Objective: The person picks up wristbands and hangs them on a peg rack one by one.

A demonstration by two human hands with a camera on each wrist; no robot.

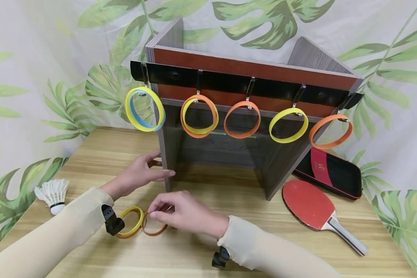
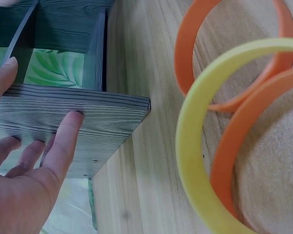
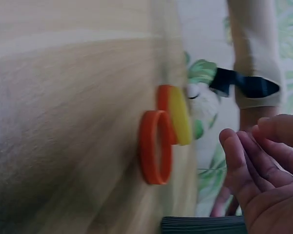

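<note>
Holds the gray stand [image 1: 281,162] with the left hand [image 1: 142,172], loosely bending the empty right hand [image 1: 182,210] near an orange ring [image 3: 148,146].

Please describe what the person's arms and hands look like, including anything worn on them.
The left sleeve and right sleeve are long and cream-coloured, ending at the wrists. A small, blocky black device sits at each wrist, one on the left, one on the right. The left hand and right hand wear no gloves.
</note>
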